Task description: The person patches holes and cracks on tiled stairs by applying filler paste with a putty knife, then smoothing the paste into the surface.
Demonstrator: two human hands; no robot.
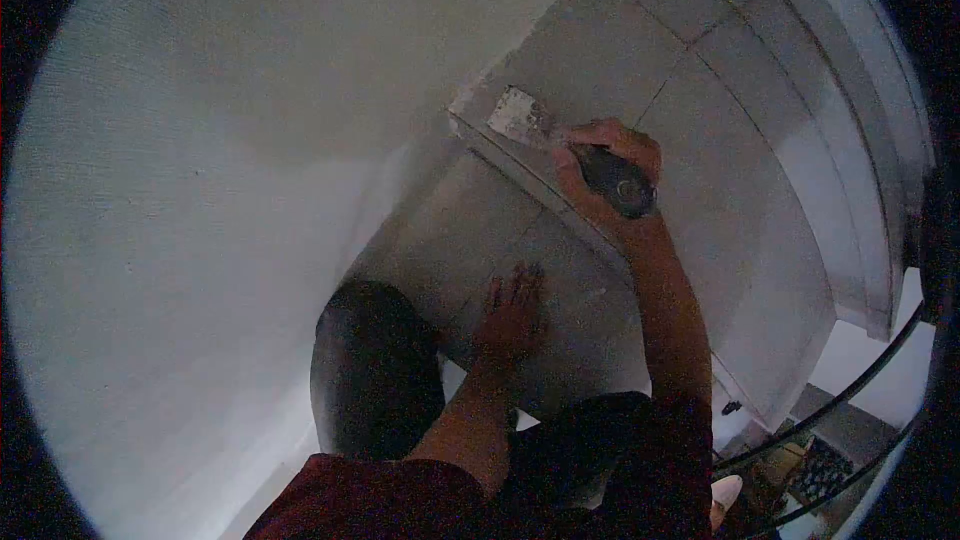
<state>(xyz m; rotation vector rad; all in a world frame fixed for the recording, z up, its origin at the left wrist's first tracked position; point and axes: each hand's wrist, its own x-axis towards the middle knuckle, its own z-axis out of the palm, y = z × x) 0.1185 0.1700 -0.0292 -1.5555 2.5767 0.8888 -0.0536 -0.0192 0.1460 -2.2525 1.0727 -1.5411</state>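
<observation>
My right hand (598, 162) grips the dark handle of a putty knife (520, 116). Its wide blade, smeared with pale filler, rests against the front edge of a tiled stair step (610, 50) where it meets the white wall (220, 190). My left hand (510, 315) lies flat, fingers spread, on the lower grey step (470, 230). It holds nothing. My knee in dark trousers (370, 370) rests beside the left hand.
Tiled steps curve upward to the right, with a pale riser (850, 140) along the far side. A dark curved railing (860, 380) runs at the lower right, and below it lie a patterned floor and small objects.
</observation>
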